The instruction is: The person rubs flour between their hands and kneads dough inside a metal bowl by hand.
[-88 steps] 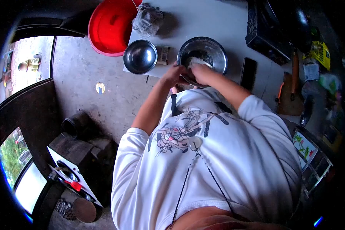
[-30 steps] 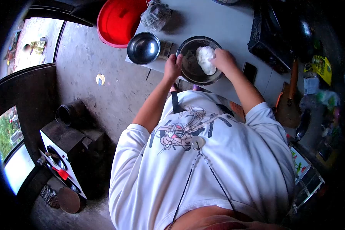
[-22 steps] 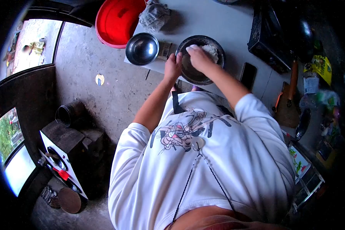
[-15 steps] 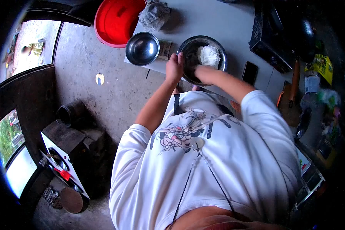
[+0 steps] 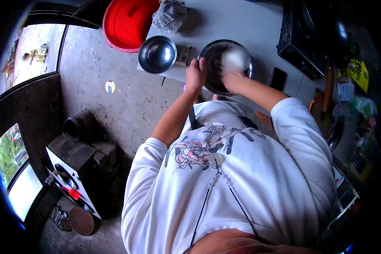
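A steel bowl (image 5: 206, 50) at the table's near edge holds a white, dough-like lump (image 5: 236, 57), which looks blurred. My left hand (image 5: 195, 75) grips the bowl's left rim, thumb and fingers closed on it. Inside the bowl, my right hand (image 5: 233, 81) reaches in from the lower right with its fingers curled together at the lump's lower edge. What those fingers hold, if anything, is hidden. To the left stands a second, smaller steel bowl (image 5: 156, 54), apart from both hands.
Behind the smaller bowl are a red bucket (image 5: 129, 27) and a bundle in clear plastic (image 5: 170, 17). A dark phone (image 5: 277, 79) lies on the table (image 5: 228, 19) right of the bowl, near a black box-like appliance (image 5: 298, 51). A stove-like unit (image 5: 72, 156) stands lower left.
My right hand has shifted slightly up and right within the bowl, its fingers now more visible. The bowl and my left hand appear slightly further right. The white lump has become blurred.
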{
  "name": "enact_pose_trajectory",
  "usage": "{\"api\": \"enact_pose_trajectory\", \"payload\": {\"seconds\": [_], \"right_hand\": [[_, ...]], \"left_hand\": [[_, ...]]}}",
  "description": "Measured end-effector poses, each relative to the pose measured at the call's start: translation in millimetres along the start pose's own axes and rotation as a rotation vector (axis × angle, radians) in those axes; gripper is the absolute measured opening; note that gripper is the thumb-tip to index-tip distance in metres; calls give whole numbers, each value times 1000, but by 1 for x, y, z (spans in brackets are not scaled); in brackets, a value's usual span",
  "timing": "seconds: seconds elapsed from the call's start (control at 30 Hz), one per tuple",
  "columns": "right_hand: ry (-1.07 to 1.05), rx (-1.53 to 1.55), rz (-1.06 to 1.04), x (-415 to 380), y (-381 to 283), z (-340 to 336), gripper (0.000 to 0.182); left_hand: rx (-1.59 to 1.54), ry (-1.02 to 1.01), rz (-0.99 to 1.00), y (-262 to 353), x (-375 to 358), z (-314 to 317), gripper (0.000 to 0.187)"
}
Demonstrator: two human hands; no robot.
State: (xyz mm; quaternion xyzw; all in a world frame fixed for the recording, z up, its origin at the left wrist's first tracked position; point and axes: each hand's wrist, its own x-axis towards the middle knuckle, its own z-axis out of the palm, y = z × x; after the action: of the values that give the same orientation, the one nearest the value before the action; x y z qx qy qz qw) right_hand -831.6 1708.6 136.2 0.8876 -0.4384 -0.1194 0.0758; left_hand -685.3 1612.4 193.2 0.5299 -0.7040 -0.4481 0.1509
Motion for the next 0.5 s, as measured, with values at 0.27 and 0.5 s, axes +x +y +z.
{"api": "enact_pose_trajectory", "payload": {"seconds": [0.27,0.5], "right_hand": [[-501,191,86,9,-1,-28,26],[-635,179,216,33,14,-63,35]], "left_hand": [[72,12,44,5,10,-3,36],[46,-4,-6,-1,14,-3,38]]}}
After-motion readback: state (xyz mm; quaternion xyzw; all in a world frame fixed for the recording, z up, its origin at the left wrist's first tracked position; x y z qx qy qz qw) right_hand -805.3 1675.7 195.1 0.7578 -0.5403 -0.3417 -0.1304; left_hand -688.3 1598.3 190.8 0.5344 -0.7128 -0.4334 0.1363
